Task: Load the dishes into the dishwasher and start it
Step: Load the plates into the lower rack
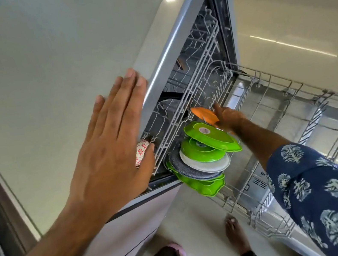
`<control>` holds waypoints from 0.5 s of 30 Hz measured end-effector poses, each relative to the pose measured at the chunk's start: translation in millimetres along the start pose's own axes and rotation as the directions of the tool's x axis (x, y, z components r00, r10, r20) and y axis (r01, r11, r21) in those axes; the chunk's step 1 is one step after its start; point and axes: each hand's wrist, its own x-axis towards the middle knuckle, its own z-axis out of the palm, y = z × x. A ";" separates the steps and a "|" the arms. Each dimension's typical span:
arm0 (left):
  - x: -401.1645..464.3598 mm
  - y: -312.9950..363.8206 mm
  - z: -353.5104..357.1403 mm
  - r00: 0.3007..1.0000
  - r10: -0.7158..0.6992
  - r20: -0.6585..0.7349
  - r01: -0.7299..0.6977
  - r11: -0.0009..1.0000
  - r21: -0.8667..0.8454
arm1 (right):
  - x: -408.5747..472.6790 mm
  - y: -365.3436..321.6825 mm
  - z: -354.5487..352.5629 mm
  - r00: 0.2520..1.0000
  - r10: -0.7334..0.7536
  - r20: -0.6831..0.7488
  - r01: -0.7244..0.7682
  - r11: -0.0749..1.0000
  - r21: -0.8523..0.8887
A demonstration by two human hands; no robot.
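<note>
while my left hand rests flat on the counter,
my right hand grips an orange plate above the green plates.

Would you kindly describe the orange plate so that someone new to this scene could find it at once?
Start at the open dishwasher and follow its pulled-out lower rack to the row of plates standing on edge. The orange plate is at the row's far end, held by the right hand. It is the only orange one; its neighbours are green, white and grey.
</note>
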 end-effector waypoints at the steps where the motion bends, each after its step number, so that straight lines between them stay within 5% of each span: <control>1: 0.1 -0.6 -0.3 1.000 0.000 0.001 0.000 1.000 0.001 | -4.6 1.0 -5.1 1.000 0.015 0.019 -0.016 0.999 0.044; 8: -0.8 -3.7 1.3 1.000 -0.018 -0.002 0.018 1.000 0.007 | -93.9 17.8 -57.3 0.999 0.039 0.037 -0.043 0.993 0.112; 15: -5.2 -3.6 -7.7 0.996 -0.016 0.092 0.011 0.998 0.059 | -224.6 -28.1 -109.2 0.982 -0.189 -0.020 0.183 0.967 -0.177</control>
